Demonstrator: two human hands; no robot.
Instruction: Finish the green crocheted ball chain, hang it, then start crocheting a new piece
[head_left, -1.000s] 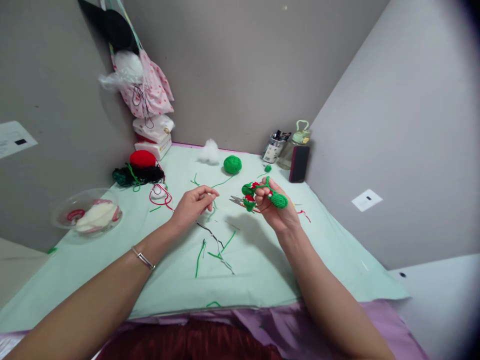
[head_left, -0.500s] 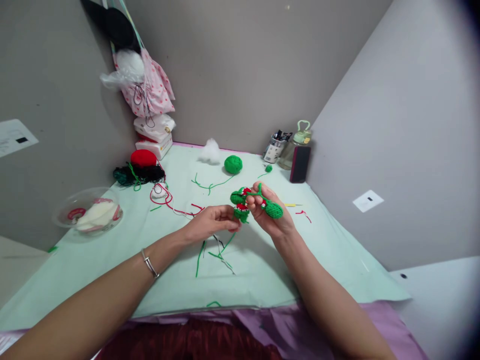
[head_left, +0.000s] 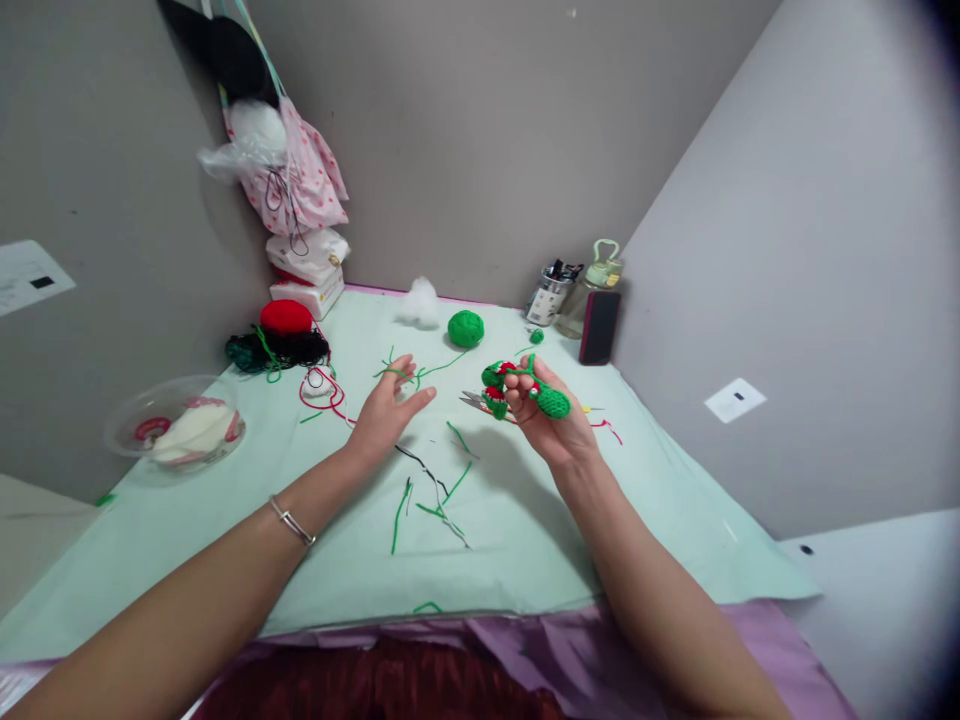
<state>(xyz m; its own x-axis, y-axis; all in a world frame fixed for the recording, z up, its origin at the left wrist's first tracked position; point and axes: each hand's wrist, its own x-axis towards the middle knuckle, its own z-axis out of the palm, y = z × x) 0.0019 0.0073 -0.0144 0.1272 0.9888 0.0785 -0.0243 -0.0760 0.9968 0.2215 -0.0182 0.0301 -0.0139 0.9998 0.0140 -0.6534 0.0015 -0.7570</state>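
Note:
My right hand is closed around a green and red crocheted piece, held above the table. Rounded green parts with red and white bits stick out on both sides of the fingers. My left hand is empty, its fingers stretched and thumb apart, over the green yarn tail that runs to the green yarn ball. Under the crocheted piece lie scissors, partly hidden by my right hand. Loose green, black and white yarn scraps are scattered between my forearms.
At the left stand a clear plastic bowl and red yarn on a black yarn heap. White stuffing lies at the back. A pen holder, a bottle and a dark phone stand back right.
My left hand has let go of the crocheted piece and moved left and away, its fingers spreading. My right hand has shifted slightly right with the piece, and the scissors now show beneath.

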